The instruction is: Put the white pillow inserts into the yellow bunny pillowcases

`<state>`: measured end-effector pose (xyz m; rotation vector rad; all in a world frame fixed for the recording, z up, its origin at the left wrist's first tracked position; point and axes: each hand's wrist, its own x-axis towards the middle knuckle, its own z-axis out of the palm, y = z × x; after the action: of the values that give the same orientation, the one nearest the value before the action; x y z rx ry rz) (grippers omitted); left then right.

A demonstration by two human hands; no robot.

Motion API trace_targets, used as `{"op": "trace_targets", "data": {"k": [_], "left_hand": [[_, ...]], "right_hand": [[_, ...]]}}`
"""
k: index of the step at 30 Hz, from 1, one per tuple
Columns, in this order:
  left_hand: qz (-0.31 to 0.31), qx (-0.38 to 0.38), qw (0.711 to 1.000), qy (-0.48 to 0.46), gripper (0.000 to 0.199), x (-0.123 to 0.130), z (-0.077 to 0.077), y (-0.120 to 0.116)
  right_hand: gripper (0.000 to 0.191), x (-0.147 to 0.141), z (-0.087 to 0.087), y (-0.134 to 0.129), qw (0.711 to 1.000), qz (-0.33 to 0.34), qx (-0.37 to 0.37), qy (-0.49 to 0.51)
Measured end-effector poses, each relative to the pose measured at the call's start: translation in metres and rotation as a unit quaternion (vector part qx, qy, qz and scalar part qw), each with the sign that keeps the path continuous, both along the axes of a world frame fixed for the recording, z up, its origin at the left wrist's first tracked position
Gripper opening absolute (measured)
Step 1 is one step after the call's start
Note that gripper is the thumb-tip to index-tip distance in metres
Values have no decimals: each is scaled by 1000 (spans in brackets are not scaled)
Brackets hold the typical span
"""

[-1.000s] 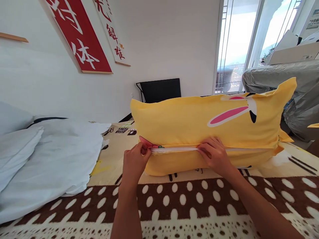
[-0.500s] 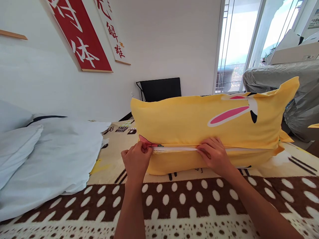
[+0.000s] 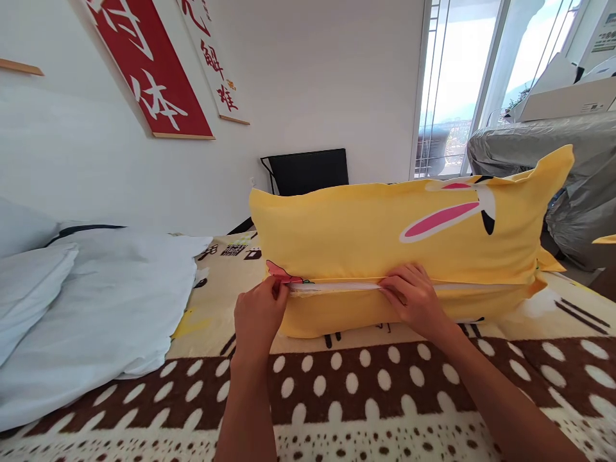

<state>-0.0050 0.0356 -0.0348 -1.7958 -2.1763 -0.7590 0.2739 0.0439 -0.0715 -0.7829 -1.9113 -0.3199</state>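
A yellow pillowcase [image 3: 332, 237], plump and printed with pink and white rabbit ears, stands on its long side in front of me. Along its near face runs a white zipper [image 3: 337, 287]. My left hand [image 3: 260, 312] pinches the zipper at its left end, beside a red printed patch; the pull itself is hidden by my fingers. Farther right, my right hand [image 3: 414, 296] is closed on the pillowcase's edge at the zipper, thumb below and fingers above.
The bed carries a brown and cream patterned blanket [image 3: 337, 366]. White bedding [image 3: 110, 301] lies rumpled at the left. Behind the pillowcase is a black chair back [image 3: 308, 172]. A silver-covered bulk [image 3: 510, 151] with a box [image 3: 568, 102] on top stands at the right.
My left hand has slid slightly left along the zipper, to the pillowcase's left end. My right hand keeps its grip in nearly the same spot.
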Motion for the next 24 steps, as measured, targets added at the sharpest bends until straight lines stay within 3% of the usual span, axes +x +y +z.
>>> {"op": "trace_targets", "data": {"k": [10,18,22,24], "left_hand": [[15,117,993,14,21,-2,-2,-4],[22,269,958,97,22,-9,-19,10],[-14,350,929,121,23,-15,-29,20],[-23,381,916,126,24,-17,-34,23]], "right_hand": [[9,-1,-1,1,1000,-8,24,-4],[10,-1,-3,2,998,-14,43,-33],[28,6,-4,7,1000,-2,24,2],[36,11,-5,11,999,-47,24,11]]}}
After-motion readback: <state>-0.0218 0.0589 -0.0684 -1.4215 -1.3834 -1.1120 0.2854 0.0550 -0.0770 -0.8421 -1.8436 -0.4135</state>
